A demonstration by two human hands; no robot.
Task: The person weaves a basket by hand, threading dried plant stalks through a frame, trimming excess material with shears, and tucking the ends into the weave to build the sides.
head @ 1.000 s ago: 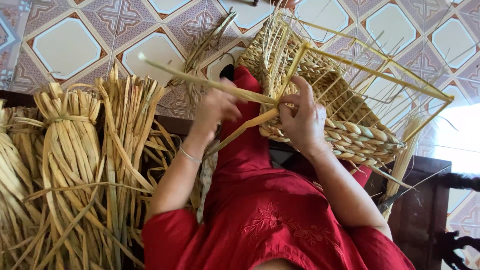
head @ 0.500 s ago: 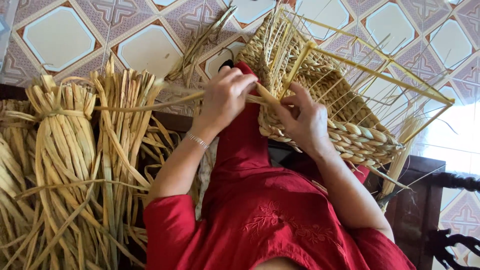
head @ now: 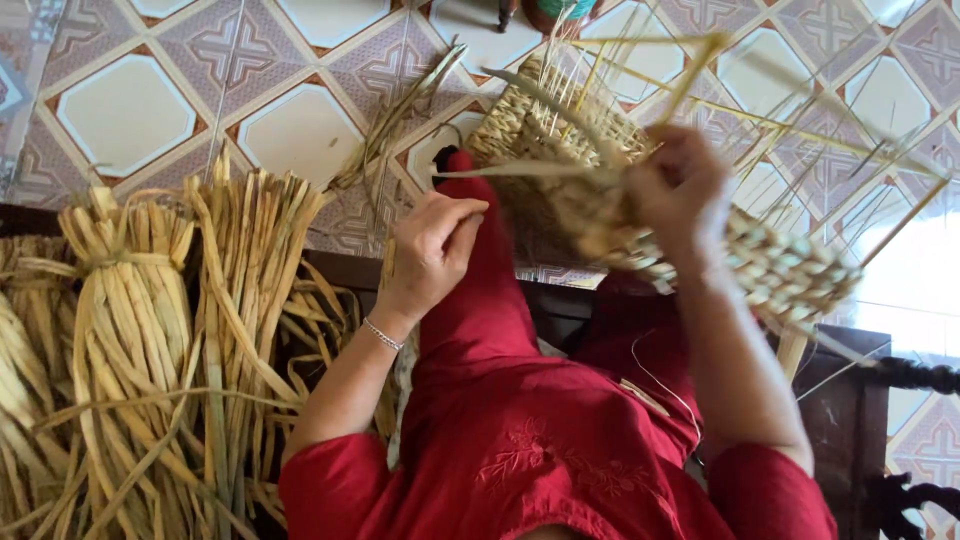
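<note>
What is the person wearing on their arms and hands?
Both arms come out of short red sleeves that belong to a red garment with embroidery on the front. The forearms below are bare. The left hand has a thin silver bracelet at the wrist. The right hand is blurred; no glove, ring or bracelet can be made out on it.

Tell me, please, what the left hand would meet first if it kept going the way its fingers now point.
The left hand points right, toward the half-woven straw basket held by the right hand. It would probably meet the loose straw strip first, then the basket wall; depth is unclear.
</note>
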